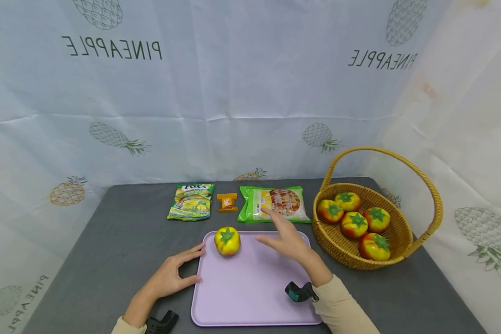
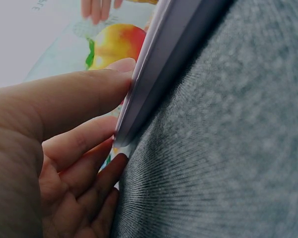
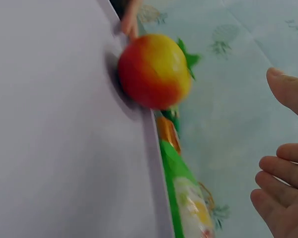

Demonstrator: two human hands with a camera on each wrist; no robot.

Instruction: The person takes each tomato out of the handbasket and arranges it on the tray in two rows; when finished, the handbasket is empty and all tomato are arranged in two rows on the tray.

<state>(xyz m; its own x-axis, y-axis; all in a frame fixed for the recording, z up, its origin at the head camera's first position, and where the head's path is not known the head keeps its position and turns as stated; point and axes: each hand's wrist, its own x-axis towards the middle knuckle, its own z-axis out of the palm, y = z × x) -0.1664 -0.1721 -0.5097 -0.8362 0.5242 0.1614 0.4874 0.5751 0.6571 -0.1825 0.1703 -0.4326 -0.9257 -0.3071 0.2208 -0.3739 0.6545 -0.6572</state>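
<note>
A yellow-red toy tomato with a green stalk sits on the far left part of a lilac tray. My left hand rests flat on the grey table, fingertips touching the tray's left rim. My right hand hovers open above the tray's far edge, to the right of the tomato, fingers spread and holding nothing.
A wicker basket with several toy tomatoes stands at the right. Behind the tray lie a green chips bag, a small orange packet and a green snack bag. A pineapple-print cloth hangs behind.
</note>
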